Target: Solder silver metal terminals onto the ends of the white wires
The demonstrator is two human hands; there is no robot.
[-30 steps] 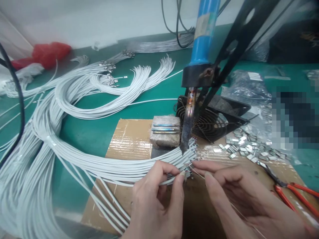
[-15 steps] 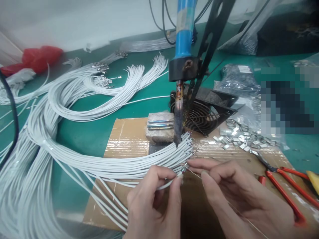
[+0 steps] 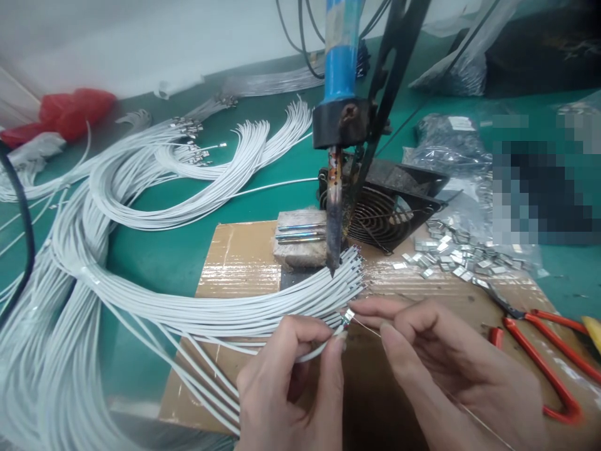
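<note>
My left hand [image 3: 295, 376] pinches the end of a white cable [image 3: 312, 354], where a small metal connector [image 3: 348, 316] sits at the tip. A thin wire [image 3: 369, 327] runs between the thumb and fingers of my right hand [image 3: 436, 357], whose fingertips are right beside the connector. Just behind both hands lies a fanned bundle of white cables [image 3: 225, 310]. The dark tip of a blue-handled soldering iron [image 3: 333, 232] points down over the cable ends, held by a black stand [image 3: 392, 75].
A block with metal rods [image 3: 300, 238] stands on cardboard [image 3: 239, 250]. Behind the iron is a black fan [image 3: 385, 210]. Loose metal connectors [image 3: 460, 254] and red-handled pliers [image 3: 539, 376] lie at the right. More cable bundles [image 3: 70, 313] fill the left.
The view has shifted slightly. My hands remain close together in nearly the same pose, and the connector's flat metal face shows more clearly between them.
</note>
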